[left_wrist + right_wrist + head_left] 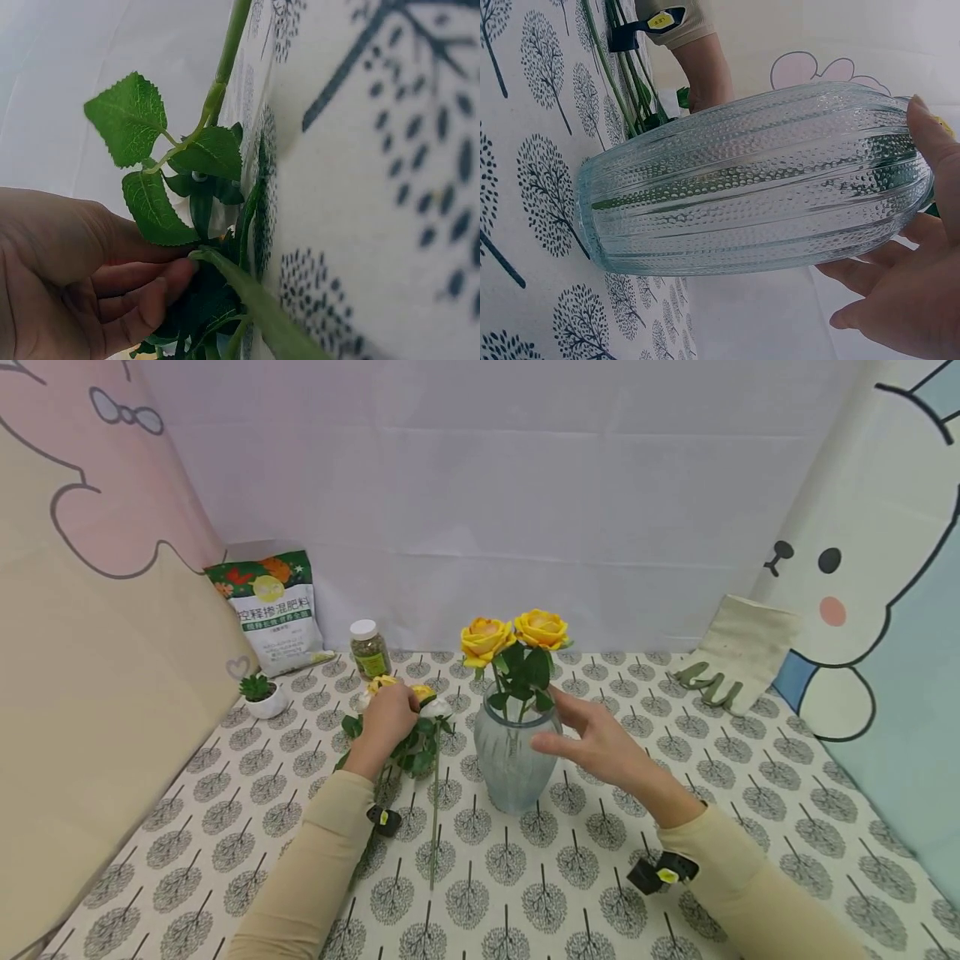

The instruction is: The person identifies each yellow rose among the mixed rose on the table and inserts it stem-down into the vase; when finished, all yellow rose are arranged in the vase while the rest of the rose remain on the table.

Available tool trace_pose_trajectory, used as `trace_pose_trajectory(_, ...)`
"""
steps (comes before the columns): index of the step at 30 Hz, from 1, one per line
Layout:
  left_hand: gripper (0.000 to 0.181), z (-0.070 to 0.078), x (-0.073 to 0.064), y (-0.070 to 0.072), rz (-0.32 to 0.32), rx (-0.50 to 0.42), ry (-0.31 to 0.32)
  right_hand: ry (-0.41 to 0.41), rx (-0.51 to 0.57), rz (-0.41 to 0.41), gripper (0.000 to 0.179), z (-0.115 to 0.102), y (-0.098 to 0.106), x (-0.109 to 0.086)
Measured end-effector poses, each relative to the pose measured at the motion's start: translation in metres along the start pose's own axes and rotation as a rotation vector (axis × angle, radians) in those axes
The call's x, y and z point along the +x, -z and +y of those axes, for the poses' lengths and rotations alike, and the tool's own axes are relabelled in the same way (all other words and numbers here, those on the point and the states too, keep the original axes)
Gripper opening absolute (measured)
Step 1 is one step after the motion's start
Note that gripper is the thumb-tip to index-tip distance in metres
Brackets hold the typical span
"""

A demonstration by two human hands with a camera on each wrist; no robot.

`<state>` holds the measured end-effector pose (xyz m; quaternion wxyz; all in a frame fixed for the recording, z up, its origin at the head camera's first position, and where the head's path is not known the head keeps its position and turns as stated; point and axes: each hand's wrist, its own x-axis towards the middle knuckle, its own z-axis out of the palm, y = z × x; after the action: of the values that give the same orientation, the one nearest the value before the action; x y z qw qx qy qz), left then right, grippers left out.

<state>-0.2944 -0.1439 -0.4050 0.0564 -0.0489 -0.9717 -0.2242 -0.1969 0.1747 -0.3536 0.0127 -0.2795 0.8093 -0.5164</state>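
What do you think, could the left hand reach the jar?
Probably yes: the jar stands just beyond the left hand, its lid uncovered. Flowers lie in between, though, and the hand seems to pinch greenery, which it would likely release first.

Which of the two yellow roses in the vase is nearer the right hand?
The yellow rose on the right in the head view; the other rose stands to its left, farther from the right hand.

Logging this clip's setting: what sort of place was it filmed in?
Probably a staged tabletop filming booth, set up for flower arranging: cartoon-printed panels flank the table on both sides, and a glass vase with yellow roses stands on it.
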Motion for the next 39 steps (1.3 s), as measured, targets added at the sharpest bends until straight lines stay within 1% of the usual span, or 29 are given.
trace_pose_trajectory(6,0.006,-0.001,0.0,-0.003,0.029,-0.011,-0.036,-0.01,0.003,-0.003,0.082,0.0,0.0,0.0)
trace_pose_trajectory(10,0.007,-0.002,0.001,-0.003,0.005,-0.04,-0.042,-0.018,0.011,-0.005,0.082,0.0,0.0,-0.001)
trace_pose_trajectory(14,0.014,-0.005,0.002,0.0,-0.026,-0.081,-0.015,-0.019,0.019,-0.006,0.082,0.0,0.0,-0.001)
trace_pose_trajectory(18,0.021,-0.009,0.004,0.006,-0.025,-0.131,0.003,-0.006,0.032,-0.01,0.081,0.0,-0.001,0.0)
trace_pose_trajectory(22,0.026,-0.011,0.005,0.016,-0.039,-0.261,0.028,0.0,0.031,-0.008,0.081,-0.001,0.0,0.0)
trace_pose_trajectory(26,0.033,-0.01,0.002,0.031,-0.066,-0.409,0.088,-0.008,0.022,-0.005,0.081,-0.001,0.0,-0.001)
trace_pose_trajectory(30,0.04,-0.009,-0.001,0.047,-0.086,-0.539,0.125,-0.022,0.019,-0.002,0.081,-0.001,0.0,-0.001)
trace_pose_trajectory(34,0.041,-0.008,-0.004,0.063,-0.087,-0.652,0.132,-0.03,0.017,-0.002,0.082,-0.001,0.0,-0.001)
trace_pose_trajectory(37,0.04,-0.006,-0.008,0.074,-0.072,-0.73,0.116,-0.031,0.017,-0.003,0.082,-0.001,0.0,-0.001)
trace_pose_trajectory(39,0.041,-0.004,-0.011,0.08,-0.064,-0.785,0.091,-0.031,0.019,-0.003,0.082,-0.002,0.0,-0.001)
